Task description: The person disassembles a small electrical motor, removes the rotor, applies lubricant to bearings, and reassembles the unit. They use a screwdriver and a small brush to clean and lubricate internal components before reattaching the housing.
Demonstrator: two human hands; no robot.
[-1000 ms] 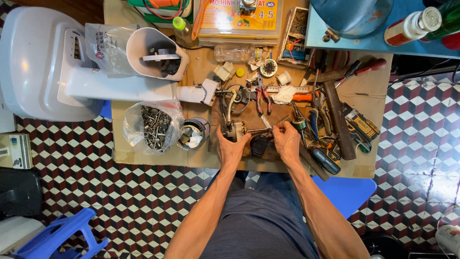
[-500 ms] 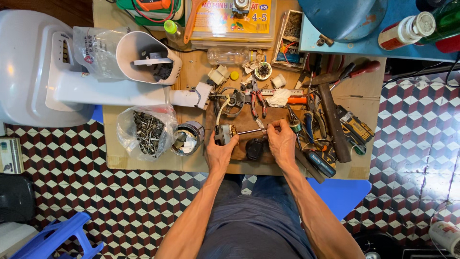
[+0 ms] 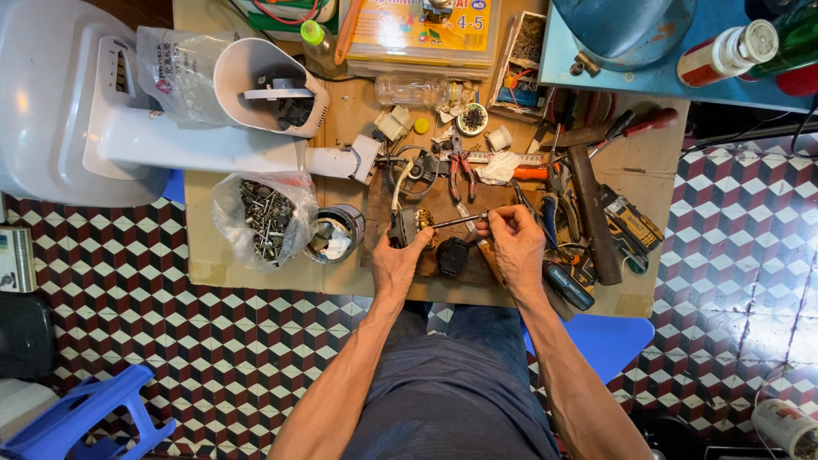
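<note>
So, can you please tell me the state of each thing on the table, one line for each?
Left hand: grip closed on the small dark motor part.
Right hand: pinching the thin metal rod, which lies level and points at the motor part.
Clear plastic bag of screws: open, lying flat.
Round metal tin: open, no lid.
White plastic jug: lying on its side.
Clear plastic bottle: lying down.
</note>
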